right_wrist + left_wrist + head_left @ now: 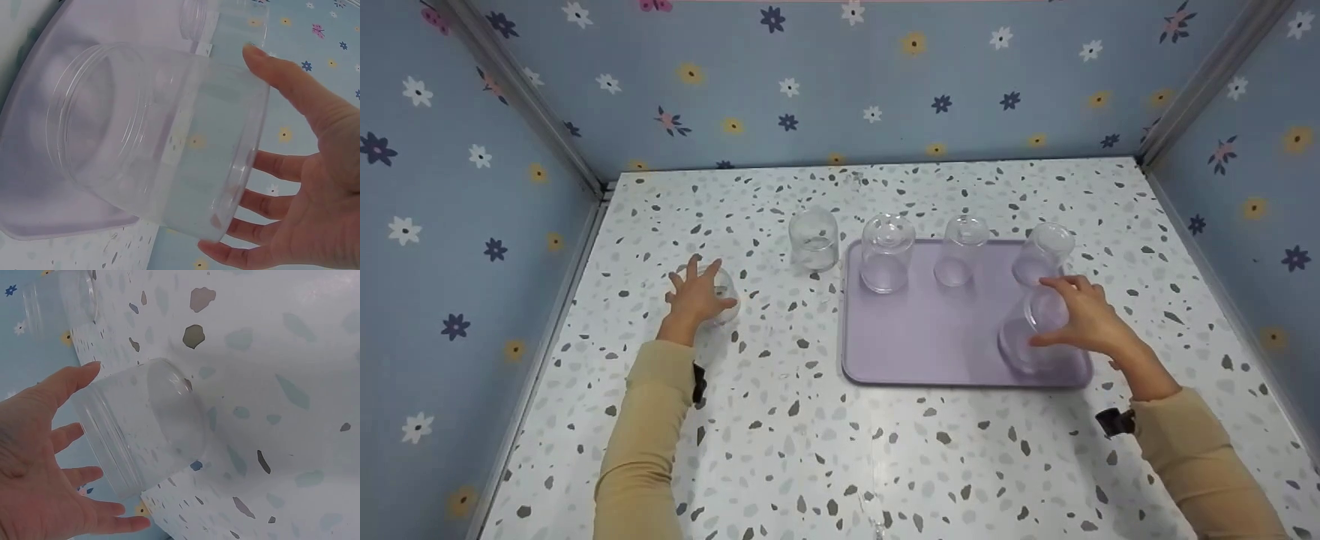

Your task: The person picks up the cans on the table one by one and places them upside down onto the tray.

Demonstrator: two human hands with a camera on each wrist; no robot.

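On the left of the table, my left hand (695, 298) is spread over the mouth of a clear jar (724, 296). In the left wrist view its fingers are parted around the ridged rim of the jar (152, 427), which stands mouth up. My right hand (1091, 319) grips another clear jar (1020, 349) by its base, thumb on one side and fingers on the other. That jar is upside down at the near right corner of the lilac tray (915, 345). Its threaded mouth faces the tray in the right wrist view; whether it touches is hard to tell.
Three clear jars stand along the tray's far side: a left jar (887, 255), a middle jar (960, 251) and a right jar (1044, 251). One more jar (814, 240) stands left of the tray. Flowered panels (840, 82) enclose the speckled table (780, 442).
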